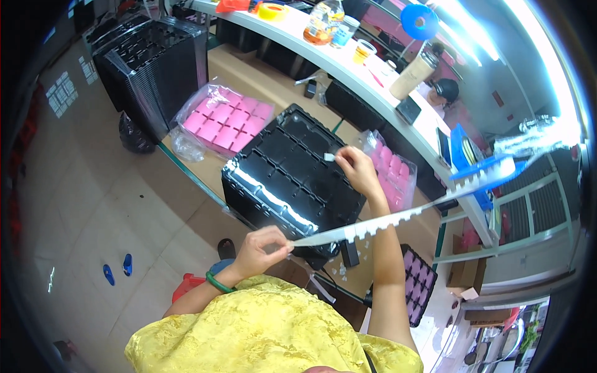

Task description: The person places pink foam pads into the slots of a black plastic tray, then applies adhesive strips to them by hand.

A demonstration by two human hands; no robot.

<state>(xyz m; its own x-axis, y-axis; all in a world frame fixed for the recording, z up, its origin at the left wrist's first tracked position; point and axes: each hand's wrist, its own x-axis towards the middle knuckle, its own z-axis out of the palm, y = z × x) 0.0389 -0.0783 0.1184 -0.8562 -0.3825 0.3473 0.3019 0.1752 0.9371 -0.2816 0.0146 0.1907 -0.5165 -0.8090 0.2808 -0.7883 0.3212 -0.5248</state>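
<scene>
My left hand (264, 250) is closed in a pinch on the free end of a long white strip (348, 232) with small tabs along its edge. The strip runs up to the right, passing over my right forearm, to a blue holder (497, 177). Between the thumb and fingertip of my right hand (357, 166) is a small white label (329, 157). That hand hovers over the far right part of a black plastic tray (289, 165) with several compartments, which lies on the bench in front of me. I cannot tell whether the label touches the tray.
Bagged pink trays (227, 121) lie left of the black tray, and another pink bag (392, 171) lies right. A tall stack of black trays (149, 68) stands far left. Bottles and a tan flask (413, 74) stand on a white shelf (348, 62). Someone in a cap (446, 90) is behind it.
</scene>
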